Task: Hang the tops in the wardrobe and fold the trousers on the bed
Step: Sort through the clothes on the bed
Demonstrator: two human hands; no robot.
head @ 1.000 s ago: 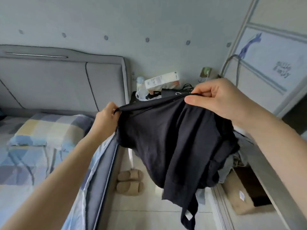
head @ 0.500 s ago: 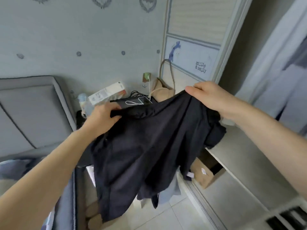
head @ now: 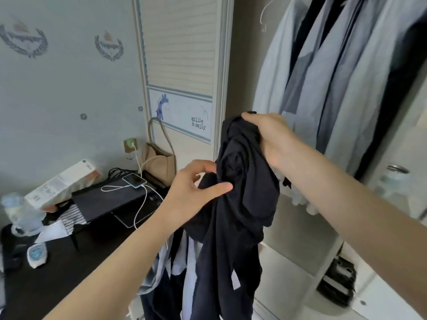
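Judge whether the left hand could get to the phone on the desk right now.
Probably yes: the left hand only touches the black top, which the right hand grips, and nothing blocks the phone.

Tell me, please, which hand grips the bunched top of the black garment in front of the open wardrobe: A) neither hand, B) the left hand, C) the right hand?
C: the right hand clutches the bunched top of the black garment, while the left hand only reaches toward it lower down.

Both forearms are bare to the frame's edge, with no sleeve, watch or ring showing on the left hand (head: 193, 188) or the right hand (head: 272, 137), fingernails short and unpainted.
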